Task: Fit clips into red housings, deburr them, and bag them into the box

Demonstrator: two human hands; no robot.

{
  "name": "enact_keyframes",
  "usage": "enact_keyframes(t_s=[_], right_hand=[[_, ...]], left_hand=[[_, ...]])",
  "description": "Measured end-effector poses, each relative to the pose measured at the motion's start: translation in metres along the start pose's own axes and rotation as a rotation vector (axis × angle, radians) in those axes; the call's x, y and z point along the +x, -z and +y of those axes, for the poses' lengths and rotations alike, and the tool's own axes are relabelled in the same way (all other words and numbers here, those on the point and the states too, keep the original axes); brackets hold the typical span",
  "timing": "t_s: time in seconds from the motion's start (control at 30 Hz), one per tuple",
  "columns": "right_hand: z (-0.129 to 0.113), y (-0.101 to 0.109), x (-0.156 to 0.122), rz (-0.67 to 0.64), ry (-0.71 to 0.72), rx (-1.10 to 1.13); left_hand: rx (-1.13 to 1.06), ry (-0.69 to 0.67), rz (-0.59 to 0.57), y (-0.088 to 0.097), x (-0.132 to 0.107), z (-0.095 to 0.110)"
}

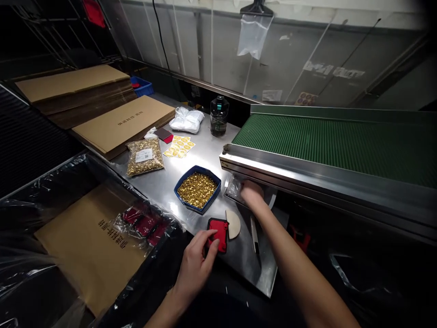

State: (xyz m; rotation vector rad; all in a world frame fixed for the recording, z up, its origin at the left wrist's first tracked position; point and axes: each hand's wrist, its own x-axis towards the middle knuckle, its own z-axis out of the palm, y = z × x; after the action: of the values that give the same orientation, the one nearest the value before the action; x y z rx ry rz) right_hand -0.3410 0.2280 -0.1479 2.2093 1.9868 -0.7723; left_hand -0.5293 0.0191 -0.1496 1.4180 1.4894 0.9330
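A flat red piece with a black edge (218, 233) lies on the metal table near its front edge. My left hand (200, 257) is on its lower left side, with thumb and forefinger closed on it. Right beside the piece is a pale half-round disc (233, 224). Under the conveyor's edge, my right hand (251, 193) reaches into a tray of clear plastic bags (234, 186); its fingertips are hidden. A box cutter (254, 234) rests below my right forearm. Behind the red piece stands a blue tray (202, 210) full of small brass-coloured parts (197, 189).
The green conveyor (307, 139) borders the right. At the back are a dark bottle (219, 116), white bundle (186, 120), yellow stickers (179, 146) and bagged brass parts (145, 156). Cardboard stacks (124, 120) stand left, above a plastic-lined bin (92, 241) with bagged red pieces (145, 225).
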Motion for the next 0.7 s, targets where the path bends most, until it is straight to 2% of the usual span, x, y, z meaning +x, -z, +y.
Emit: enact_keyframes(t_s=[0.07,0.17,0.27,0.33,0.4,0.5,0.6,0.7], right_hand=[[0.001,0.002,-0.011,0.044,0.042,0.024],[0.003,0.006,-0.034,0.082,0.130,0.100],[0.010,0.011,-0.060,0.052,0.253,0.213],[0.020,0.013,-0.075,0.046,0.297,0.279],[0.033,0.014,-0.088,0.098,0.276,0.325],[0.047,0.010,-0.103,0.172,0.231,0.408],[0.050,-0.003,-0.110,0.127,0.279,0.535],[0.048,-0.020,-0.111,0.053,0.347,0.613]], left_hand=[[-0.064,-0.042,-0.012,-0.008,0.021,0.010],[-0.152,-0.071,-0.006,-0.026,0.064,0.019],[-0.223,-0.075,-0.011,-0.043,0.101,0.020],[-0.258,-0.079,-0.043,-0.047,0.114,0.017],[-0.273,-0.070,-0.049,-0.045,0.115,0.015],[-0.281,-0.039,0.001,-0.039,0.106,0.011],[-0.305,-0.030,-0.010,-0.041,0.097,0.010],[-0.305,-0.050,-0.111,-0.050,0.092,0.013]])
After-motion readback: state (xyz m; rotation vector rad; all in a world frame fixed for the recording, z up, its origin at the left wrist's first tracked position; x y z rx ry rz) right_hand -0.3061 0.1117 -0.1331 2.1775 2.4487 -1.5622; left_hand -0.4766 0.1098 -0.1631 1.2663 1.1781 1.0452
